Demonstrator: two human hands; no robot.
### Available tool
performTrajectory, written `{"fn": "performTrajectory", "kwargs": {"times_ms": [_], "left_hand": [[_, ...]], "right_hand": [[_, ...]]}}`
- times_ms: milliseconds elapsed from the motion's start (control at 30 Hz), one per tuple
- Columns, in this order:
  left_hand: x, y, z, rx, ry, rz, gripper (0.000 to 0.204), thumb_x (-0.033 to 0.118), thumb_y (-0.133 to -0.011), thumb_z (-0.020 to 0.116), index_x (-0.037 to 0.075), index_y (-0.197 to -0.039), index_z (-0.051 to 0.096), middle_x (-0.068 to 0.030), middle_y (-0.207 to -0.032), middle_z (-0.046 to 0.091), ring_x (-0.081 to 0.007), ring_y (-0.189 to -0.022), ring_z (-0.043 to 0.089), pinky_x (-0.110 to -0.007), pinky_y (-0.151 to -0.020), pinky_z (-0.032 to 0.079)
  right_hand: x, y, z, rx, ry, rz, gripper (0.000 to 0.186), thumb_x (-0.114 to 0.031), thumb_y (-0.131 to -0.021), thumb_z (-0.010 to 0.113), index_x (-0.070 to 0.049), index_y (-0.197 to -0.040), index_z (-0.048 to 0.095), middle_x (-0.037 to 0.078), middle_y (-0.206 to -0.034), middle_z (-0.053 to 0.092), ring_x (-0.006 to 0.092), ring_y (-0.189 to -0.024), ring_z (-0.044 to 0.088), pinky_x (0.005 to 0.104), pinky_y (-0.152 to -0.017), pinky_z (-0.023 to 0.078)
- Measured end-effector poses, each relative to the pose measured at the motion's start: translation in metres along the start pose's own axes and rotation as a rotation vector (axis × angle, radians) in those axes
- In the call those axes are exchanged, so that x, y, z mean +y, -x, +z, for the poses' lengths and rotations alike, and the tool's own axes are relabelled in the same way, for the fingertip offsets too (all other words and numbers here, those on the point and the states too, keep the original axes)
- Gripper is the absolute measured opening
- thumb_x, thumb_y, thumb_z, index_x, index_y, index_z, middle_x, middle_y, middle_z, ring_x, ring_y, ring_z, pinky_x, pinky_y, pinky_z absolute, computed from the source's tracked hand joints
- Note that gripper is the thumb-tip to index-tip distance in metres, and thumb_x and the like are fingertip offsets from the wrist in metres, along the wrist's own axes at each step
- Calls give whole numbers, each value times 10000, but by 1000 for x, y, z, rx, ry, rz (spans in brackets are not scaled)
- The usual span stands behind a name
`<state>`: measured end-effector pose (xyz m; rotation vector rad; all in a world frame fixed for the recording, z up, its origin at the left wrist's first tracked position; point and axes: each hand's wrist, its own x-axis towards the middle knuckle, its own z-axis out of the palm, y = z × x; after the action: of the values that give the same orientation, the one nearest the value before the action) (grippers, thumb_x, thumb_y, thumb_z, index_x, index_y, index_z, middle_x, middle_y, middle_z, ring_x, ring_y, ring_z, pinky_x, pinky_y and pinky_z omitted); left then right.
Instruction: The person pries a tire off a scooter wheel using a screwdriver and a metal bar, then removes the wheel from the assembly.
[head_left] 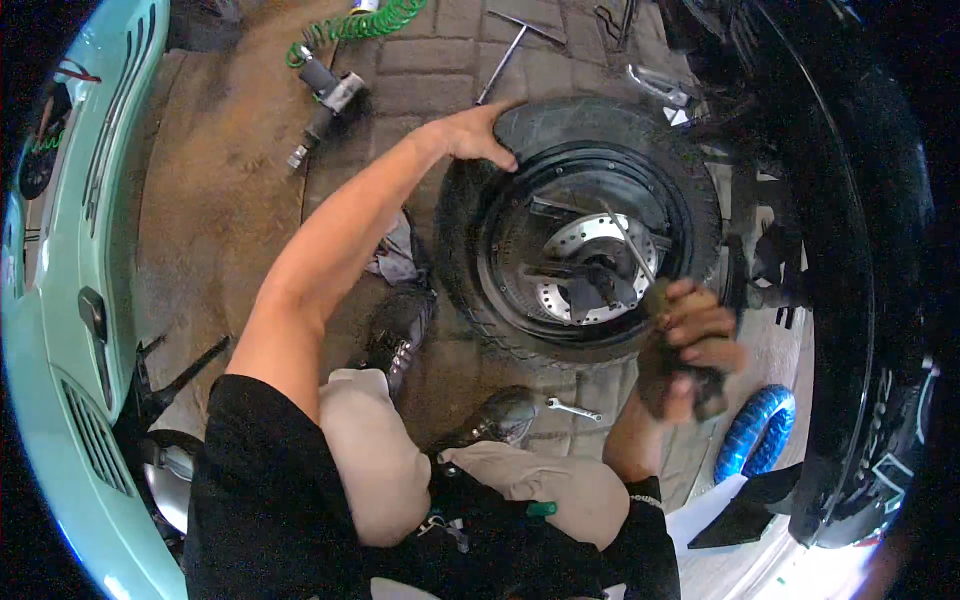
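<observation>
- Head view: we look down on a paved floor (440,60) of grey-brown blocks, stained darker on a worn patch toward its left side.
- A scooter wheel (580,230) lies near the floor's middle, black tyre around a black rim, with a silver brake disc (590,265) at its hub.
- Our left hand (480,130) rests on the tyre's upper-left edge, fingers spread and pressing flat, gripping nothing.
- Our right hand (695,330) is clenched around a handled tool (640,260) at the wheel's right edge; its thin metal shaft slants up-left over the disc.
- A small spanner (575,409) lies on the floor just below the wheel, beside our shoe (495,418).
- Toward the floor's far edge: an air impact wrench (325,100) joined to a coiled green hose (360,25), and a T-handle wrench (510,50).
- A crumpled rag (400,255) sits just left of the tyre.
- A pale green scooter body (60,300) bounds the left side; a black scooter (850,250) the right.
- A blue ribbed object (755,430) lies low right; we cannot tell what it is.
</observation>
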<state>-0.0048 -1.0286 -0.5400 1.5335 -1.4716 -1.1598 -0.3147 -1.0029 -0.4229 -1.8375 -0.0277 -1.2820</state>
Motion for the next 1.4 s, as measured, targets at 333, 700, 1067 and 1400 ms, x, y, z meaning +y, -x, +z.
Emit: {"fn": "performTrajectory", "kwargs": {"times_ms": [333,700,1067,1400], "left_hand": [[-15,43,21,178,-8,50,1102,262,-464,825,51,-1339,188,-187,-1253,411,-262,-1177,382,-330,-992,290],[-27,29,23,190,-99,37,1034,238,-469,796,47,-1320,241,-199,-1183,480,-306,-1103,458,-348,-938,359],[-26,39,11,49,119,106,1074,111,-478,789,79,-1359,174,-125,-1275,410,-197,-1157,388,-315,-996,281],[-15,46,12,69,-41,100,1078,132,-477,792,75,-1358,173,-144,-1299,377,-231,-1208,340,-321,-1017,247]], "right_hand": [[89,-125,82,-123,264,323,236,-101,-659,670,-7,-829,535,33,-683,552,102,-632,482,246,-610,430],[204,-145,133,-847,1139,-356,673,-138,-815,546,-167,-1358,150,96,-1299,340,317,-1035,475,409,-959,346],[48,-8,31,-241,221,72,211,-150,-622,643,-69,-722,477,112,-785,605,300,-812,528,439,-781,411],[14,84,17,-319,625,248,283,-124,-524,706,-133,-789,606,97,-1017,600,277,-907,523,377,-766,401]]}}
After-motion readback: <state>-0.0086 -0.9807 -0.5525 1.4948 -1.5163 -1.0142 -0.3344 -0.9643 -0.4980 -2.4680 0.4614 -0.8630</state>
